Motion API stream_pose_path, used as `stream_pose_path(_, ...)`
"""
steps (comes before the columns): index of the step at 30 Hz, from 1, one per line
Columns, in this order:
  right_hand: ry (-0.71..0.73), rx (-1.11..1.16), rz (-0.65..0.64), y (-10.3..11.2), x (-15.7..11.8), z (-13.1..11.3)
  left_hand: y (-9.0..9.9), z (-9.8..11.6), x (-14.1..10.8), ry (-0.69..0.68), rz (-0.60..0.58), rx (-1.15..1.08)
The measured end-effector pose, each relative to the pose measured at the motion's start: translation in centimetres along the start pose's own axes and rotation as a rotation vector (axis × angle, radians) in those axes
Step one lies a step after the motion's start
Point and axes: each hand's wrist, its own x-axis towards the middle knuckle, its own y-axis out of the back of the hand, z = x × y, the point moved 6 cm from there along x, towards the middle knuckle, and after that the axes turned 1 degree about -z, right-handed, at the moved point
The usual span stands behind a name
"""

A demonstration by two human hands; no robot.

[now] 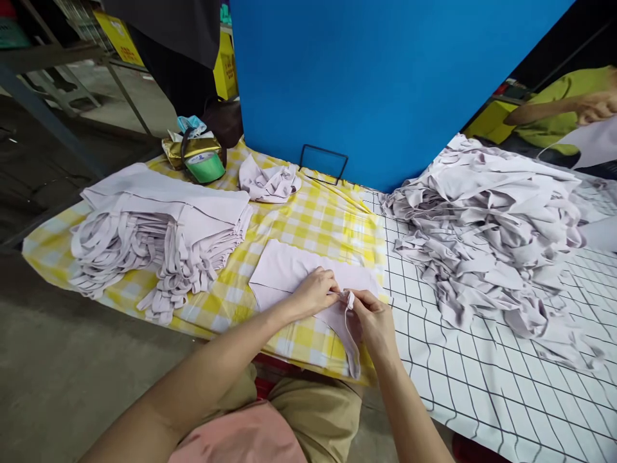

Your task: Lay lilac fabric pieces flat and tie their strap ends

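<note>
A pale lilac garment piece (277, 270) lies spread on the yellow checked cloth in front of me, with a narrow strap (351, 354) hanging from its right side toward the table edge. My left hand (315, 292) pinches the fabric near the middle of the piece. Close beside it, my right hand (375, 321) is closed on the strap's gathered upper end. The fingertips of both hands nearly meet there, and the exact grip is partly hidden.
Stacked garment pieces (168, 206) with looped straps lie at left, a crumpled piece (270, 181) behind. A tape roll (205, 167) sits at the back left. A blue panel (366, 83) stands behind. At right is a loose heap (491, 218); beyond it, a co-worker's hand (598, 106) holds fabric.
</note>
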Motion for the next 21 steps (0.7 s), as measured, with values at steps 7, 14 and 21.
stream_pose_path(7,0.157,-0.098,0.05,-0.8,-0.2,-1.0,-0.1,-0.2,0.1,-0.003,-0.009,0.035)
stream_pose_path(14,0.207,-0.209,0.074,-0.8,-0.2,-1.2,-0.1,-0.2,0.2,0.004,-0.024,0.041)
stream_pose_path(21,0.241,-0.243,0.06,-0.7,0.1,-1.1,0.2,0.1,0.2,0.003,-0.018,0.027)
